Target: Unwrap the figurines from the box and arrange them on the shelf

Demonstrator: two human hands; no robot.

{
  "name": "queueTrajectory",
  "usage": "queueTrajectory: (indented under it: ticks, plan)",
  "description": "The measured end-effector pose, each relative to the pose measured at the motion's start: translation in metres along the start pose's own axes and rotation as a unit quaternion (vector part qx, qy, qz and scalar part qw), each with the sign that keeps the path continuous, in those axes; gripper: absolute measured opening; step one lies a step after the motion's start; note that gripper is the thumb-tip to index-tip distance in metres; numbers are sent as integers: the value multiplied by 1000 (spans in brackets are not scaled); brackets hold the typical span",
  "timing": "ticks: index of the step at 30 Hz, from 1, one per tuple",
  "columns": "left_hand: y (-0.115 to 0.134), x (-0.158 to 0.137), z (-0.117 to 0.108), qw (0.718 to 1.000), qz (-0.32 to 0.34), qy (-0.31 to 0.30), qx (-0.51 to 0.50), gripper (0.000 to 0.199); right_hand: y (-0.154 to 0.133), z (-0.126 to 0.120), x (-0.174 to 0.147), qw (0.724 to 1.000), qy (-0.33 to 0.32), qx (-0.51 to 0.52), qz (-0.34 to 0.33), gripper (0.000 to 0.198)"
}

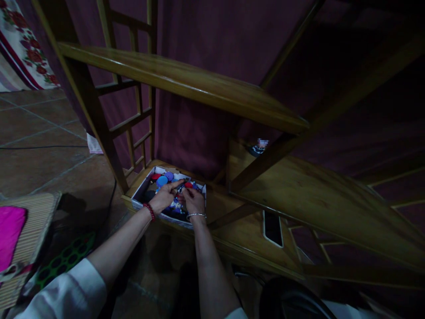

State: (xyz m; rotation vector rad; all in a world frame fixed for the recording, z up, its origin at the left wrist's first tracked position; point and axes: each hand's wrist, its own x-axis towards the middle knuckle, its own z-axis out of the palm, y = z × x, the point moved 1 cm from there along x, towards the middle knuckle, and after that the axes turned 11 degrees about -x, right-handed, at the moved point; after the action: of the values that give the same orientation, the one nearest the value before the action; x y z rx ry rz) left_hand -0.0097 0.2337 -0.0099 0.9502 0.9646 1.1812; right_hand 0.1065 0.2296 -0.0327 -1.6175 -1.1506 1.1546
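A shallow white-walled box (135, 204) sits on the low wooden shelf, full of small items: round lids or discs, two of them blue (162, 180) and purple (169, 176), red pieces (155, 177), and many tiny white and blue bits (175, 204). Over the middle of the box, my left hand (163, 197), with a red bead bracelet (150, 212), stretches its index finger across the contents. Close beside it, my right hand (194, 201), wearing a silver bangle (196, 215), reaches in with fingers curled together; what they hold, if anything, is too small to make out.
A wooden shelf board (182, 86) crosses above the box, and a slanted post (262, 166) stands to the right. A phone (272, 228) lies on the lower shelf. A small figure (259, 147) stands farther back. At left is a woven mat seat (40, 221) with pink cloth (11, 235).
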Motion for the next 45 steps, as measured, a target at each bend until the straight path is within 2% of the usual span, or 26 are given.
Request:
queueTrajectory:
  ticks: [7, 12, 17, 21, 27, 35, 42, 45]
  plan:
    - [3, -1, 6, 999, -25, 16, -37, 49, 3, 2, 0, 993, 55, -92, -40, 22]
    - [5, -5, 10, 998, -31, 18, -54, 51, -7, -2, -8, 968, 106, -197, -114, 20]
    - [6, -11, 13, 997, -44, 52, -47, 52, -13, -4, -15, 954, 100, -242, -143, 21]
    - [5, -13, 16, 987, -74, 60, -128, 43, -16, -5, -15, 949, 93, -257, -159, 21]
    - [15, -17, 21, 954, -111, 68, -269, 21, -22, -8, -11, 943, 85, -263, -186, 23]
    - [19, -13, 23, 936, -138, 119, -302, 17, -23, -5, -12, 931, 89, -294, -194, 23]
    - [18, -10, 20, 913, -148, 151, -350, 20, -22, -3, -10, 949, 87, -257, -163, 22]
    - [19, -10, 21, 902, -161, 150, -371, 20, -22, -5, -10, 946, 81, -265, -165, 18]
